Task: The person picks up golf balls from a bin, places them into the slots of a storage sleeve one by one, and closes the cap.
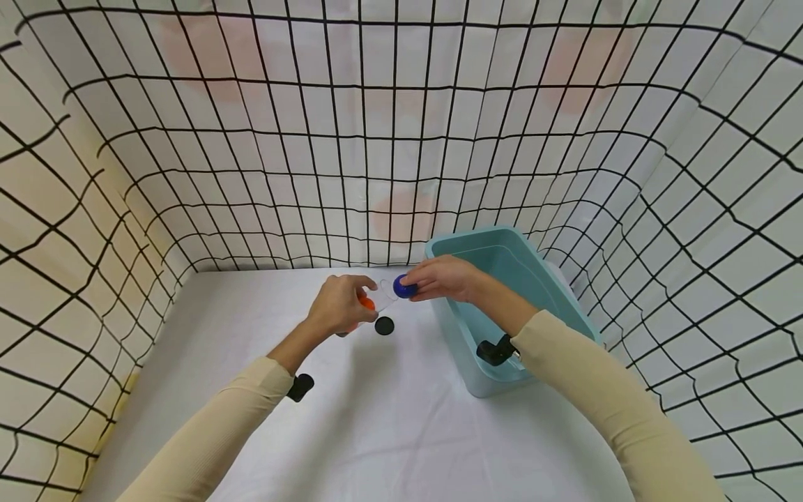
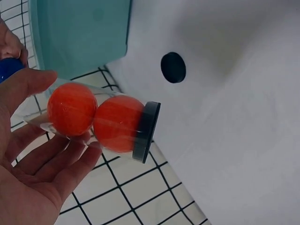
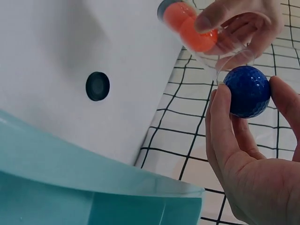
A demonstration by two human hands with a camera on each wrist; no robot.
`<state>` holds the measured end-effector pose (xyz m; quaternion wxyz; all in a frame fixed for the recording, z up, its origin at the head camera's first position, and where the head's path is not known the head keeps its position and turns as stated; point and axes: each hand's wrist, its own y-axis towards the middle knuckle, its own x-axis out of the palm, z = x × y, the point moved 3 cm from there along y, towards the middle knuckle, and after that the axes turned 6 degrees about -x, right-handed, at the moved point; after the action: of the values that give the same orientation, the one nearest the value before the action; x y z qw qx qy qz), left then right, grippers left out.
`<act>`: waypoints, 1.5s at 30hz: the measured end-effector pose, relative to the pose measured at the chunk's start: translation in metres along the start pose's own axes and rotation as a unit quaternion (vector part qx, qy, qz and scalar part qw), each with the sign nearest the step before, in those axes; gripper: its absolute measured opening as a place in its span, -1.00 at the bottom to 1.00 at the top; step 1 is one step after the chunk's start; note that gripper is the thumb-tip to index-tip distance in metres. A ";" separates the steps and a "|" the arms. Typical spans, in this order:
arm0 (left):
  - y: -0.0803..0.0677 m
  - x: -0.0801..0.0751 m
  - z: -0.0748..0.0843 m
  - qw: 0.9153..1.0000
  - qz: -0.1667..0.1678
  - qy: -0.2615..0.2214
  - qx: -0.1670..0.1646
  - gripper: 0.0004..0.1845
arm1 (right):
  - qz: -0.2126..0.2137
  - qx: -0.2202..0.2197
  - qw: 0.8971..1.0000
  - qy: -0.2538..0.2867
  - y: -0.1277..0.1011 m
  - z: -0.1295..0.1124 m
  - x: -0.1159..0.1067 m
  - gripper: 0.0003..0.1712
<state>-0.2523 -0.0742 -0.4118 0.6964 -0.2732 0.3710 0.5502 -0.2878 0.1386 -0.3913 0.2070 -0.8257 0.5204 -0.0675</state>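
My left hand (image 1: 341, 305) grips a clear plastic tube (image 2: 89, 137) on its side. Two orange balls (image 2: 117, 123) sit inside, against a black cap (image 2: 146, 132) that closes one end. The tube's other end is open and faces my right hand (image 1: 447, 277). Between fingertips and thumb, the right hand pinches a blue dimpled golf ball (image 3: 247, 91), right at the tube's open rim. On the white table lies a loose round black cap (image 1: 385, 325), below and between the hands.
A teal plastic bin (image 1: 452, 335) stands to the right, beneath my right forearm. Black wire grid (image 1: 395, 139) walls the back and both sides. White cloth covers the table (image 1: 401, 432).
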 end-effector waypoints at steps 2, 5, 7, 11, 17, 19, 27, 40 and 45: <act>0.000 0.000 0.000 1.000 0.001 0.000 0.001 -0.53 | -0.001 -0.002 1.000 0.000 -0.001 -0.001 0.002 -0.43; -0.001 0.001 0.001 1.000 0.000 -0.002 0.002 -0.52 | -0.002 -0.004 1.000 0.002 -0.001 -0.001 0.006 -0.45; -0.001 0.001 0.001 1.000 -0.001 -0.003 0.001 -0.52 | -0.002 -0.005 1.000 0.002 0.000 -0.001 0.009 -0.46; -0.001 0.002 0.000 1.000 -0.004 -0.005 0.001 -0.52 | 0.000 -0.006 1.000 0.002 0.001 0.001 0.012 -0.46; -0.003 0.002 0.001 1.000 -0.008 -0.011 0.002 -0.52 | -0.008 -0.004 1.000 0.003 0.004 0.002 0.015 -0.48; -0.003 0.002 0.001 1.000 -0.008 -0.011 0.005 -0.53 | -0.011 -0.002 1.000 0.006 0.004 0.003 0.015 -0.48; -0.004 0.002 0.003 1.000 -0.009 -0.020 0.006 -0.53 | -0.017 -0.008 1.000 0.010 0.004 0.003 0.017 -0.47; -0.003 0.002 0.003 1.000 -0.012 -0.021 0.004 -0.54 | -0.025 -0.007 1.000 0.018 0.006 0.005 0.018 -0.50; -0.003 0.002 0.004 1.000 -0.011 -0.019 0.002 -0.54 | -0.026 -0.010 1.000 0.012 0.004 0.004 0.018 -0.50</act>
<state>-0.2482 -0.0709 -0.4111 0.7099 -0.2656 0.3554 0.5470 -0.2820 0.1220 -0.3985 0.1907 -0.8401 0.5018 -0.0782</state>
